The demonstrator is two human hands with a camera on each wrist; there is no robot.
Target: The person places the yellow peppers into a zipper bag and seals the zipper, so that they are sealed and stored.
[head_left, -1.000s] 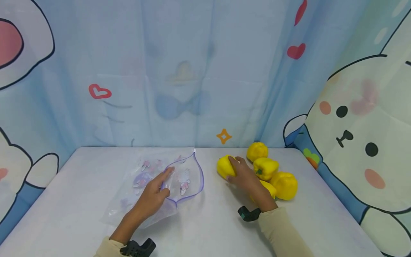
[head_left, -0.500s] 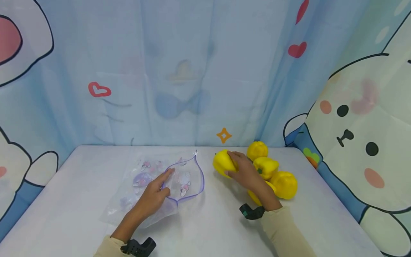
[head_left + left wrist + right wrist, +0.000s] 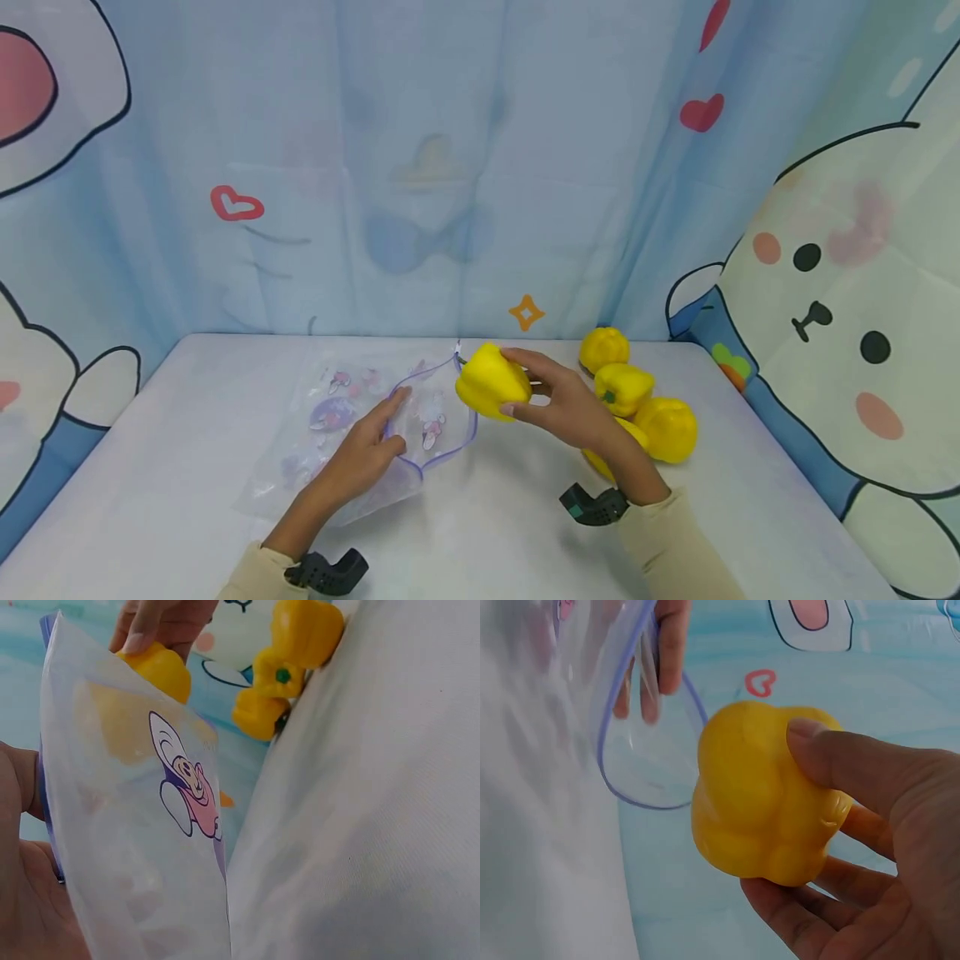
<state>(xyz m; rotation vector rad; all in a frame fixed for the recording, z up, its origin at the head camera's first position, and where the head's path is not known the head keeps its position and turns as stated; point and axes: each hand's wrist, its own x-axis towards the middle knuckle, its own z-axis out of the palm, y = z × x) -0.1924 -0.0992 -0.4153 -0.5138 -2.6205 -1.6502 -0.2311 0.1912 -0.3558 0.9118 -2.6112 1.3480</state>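
My right hand grips a yellow bell pepper between thumb and fingers, lifted above the table. Its stem points left toward the mouth of a clear zip bag. In the head view the pepper overlaps the right part of the bag's purple-edged opening. My left hand holds the bag at that opening, thumb and forefinger spread along the rim so that it gapes. In the right wrist view the left fingers show at the rim, partly through the plastic. Cartoon prints cover the bag, which lies flattened to the left.
Several more yellow bell peppers sit in a cluster at the right of the white table, some partly behind my right forearm. A blue curtain with cartoon prints hangs behind the table's far edge.
My right hand has carried the bell pepper left from beside the cluster and raised it to the bag's mouth. The left hand keeps its place on the bag.
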